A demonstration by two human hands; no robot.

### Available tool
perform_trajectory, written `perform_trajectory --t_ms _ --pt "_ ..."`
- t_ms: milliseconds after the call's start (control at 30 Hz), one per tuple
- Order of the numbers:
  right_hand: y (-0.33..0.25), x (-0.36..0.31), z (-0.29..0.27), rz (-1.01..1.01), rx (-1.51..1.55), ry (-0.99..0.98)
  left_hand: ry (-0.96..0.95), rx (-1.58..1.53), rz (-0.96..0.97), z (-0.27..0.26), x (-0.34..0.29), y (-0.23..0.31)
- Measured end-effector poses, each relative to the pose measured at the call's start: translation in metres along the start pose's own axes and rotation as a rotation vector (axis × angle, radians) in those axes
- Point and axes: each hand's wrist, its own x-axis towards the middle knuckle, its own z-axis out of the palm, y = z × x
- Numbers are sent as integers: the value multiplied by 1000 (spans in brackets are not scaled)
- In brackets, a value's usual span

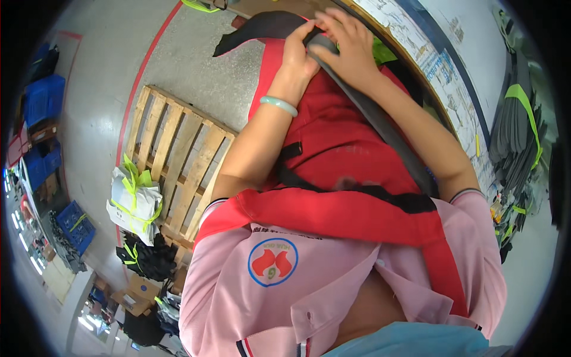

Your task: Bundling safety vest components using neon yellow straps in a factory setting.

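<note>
My left hand (299, 55), with a pale green bangle (278, 106) at its wrist, is closed on the end of a dark grey fabric strip (377, 119). Right beside it, my right hand (350, 46) grips the same end, its thumb on the strip and its fingers bent over toward the left hand. From the hands the strip runs down across the front of my red apron (339, 137) toward my right elbow. A black curved piece of fabric (259, 31) sticks out to the left of my left hand; whether it joins the strip is hidden.
A table edge (428, 89) with a white printed covering runs close along my right arm. Bundled grey strips with a yellow-green tie (517, 119) lie farther right. On the floor at left are a wooden pallet (184, 140), a tied white sack (135, 199) and blue crates (44, 101).
</note>
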Motion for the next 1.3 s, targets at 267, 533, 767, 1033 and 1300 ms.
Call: perform_trajectory --t_ms 267,533,767,1033,1300 --pt "8 -27 -4 101 114 -606 35 40 22 -18 12 -20" --pt "-3 -34 -21 29 241 -593 121 9 77 -12 5 3" --pt "6 3 2 72 133 -704 115 -6 -48 -5 11 -8" --pt "5 3 10 105 132 -709 90 -61 53 -14 19 -8" --pt "-12 -32 -32 109 184 -686 24 27 48 -21 6 -8"
